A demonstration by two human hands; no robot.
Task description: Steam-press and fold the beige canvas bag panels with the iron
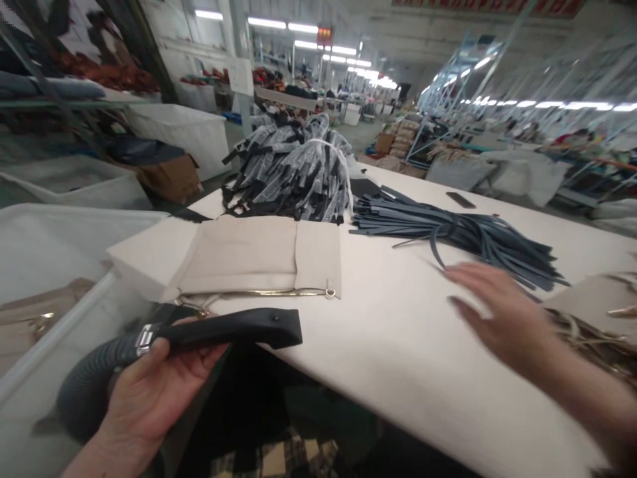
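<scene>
Flat matte-black plastic nozzle [233, 330] on a dark grey ribbed hose [89, 382], joined by a silver metal clamp [144, 338]; beige fabric bag panel [259, 255] edged with a gold bar; slate-blue leather straps [462, 232] on the off-white table [388, 345]

Matt black plastic nozzle [233, 330] on ribbed grey hose [94, 378], joined by shiny metal clamp [144, 338]. Beige woven cloth bag [259, 255], matt, edged with glossy gold metal bar [259, 293]. Smooth matt leather-like dark blue strips [462, 232]. Smooth off-white table [398, 345].
</scene>
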